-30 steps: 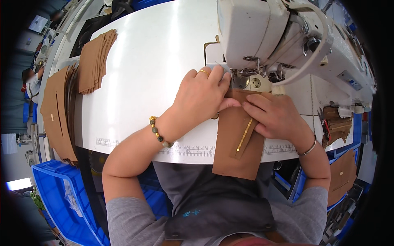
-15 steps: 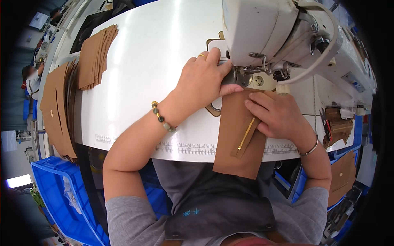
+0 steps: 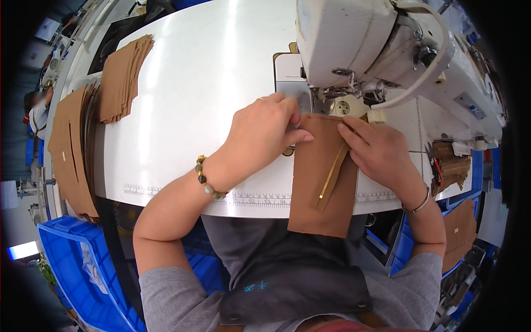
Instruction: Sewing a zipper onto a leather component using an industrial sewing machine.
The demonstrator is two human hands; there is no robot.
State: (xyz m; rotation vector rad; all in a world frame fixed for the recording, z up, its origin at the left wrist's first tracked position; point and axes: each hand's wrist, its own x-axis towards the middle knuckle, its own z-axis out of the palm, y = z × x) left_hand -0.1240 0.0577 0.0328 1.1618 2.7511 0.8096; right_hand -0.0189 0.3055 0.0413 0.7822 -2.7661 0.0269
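A brown flat panel (image 3: 312, 182), leather or fabric, lies over the table's near edge with its lower end hanging past it. A strip with a gold-toothed zipper (image 3: 330, 178) runs down its right half. My left hand (image 3: 260, 130) closes on the panel's upper left corner, thumb on top. My right hand (image 3: 381, 149) pinches the upper right edge beside the zipper strip, fingers bent. The panel's folded top edge lies just in front of the sewing machine's (image 3: 348, 50) presser foot (image 3: 321, 102). Part of the left fingertips is hidden.
Two stacks of brown pieces, a far one (image 3: 124, 80) and a near one (image 3: 74, 155), stand at the table's left. A blue crate (image 3: 83, 265) sits below them. Brown scraps (image 3: 451, 166) lie at right. A printed ruler (image 3: 249, 198) follows the front edge.
The panel's top edge has come away from the presser foot, slightly left. My left hand has drawn back from beside the foot to the panel's corner; my right fingers have shifted toward the right edge.
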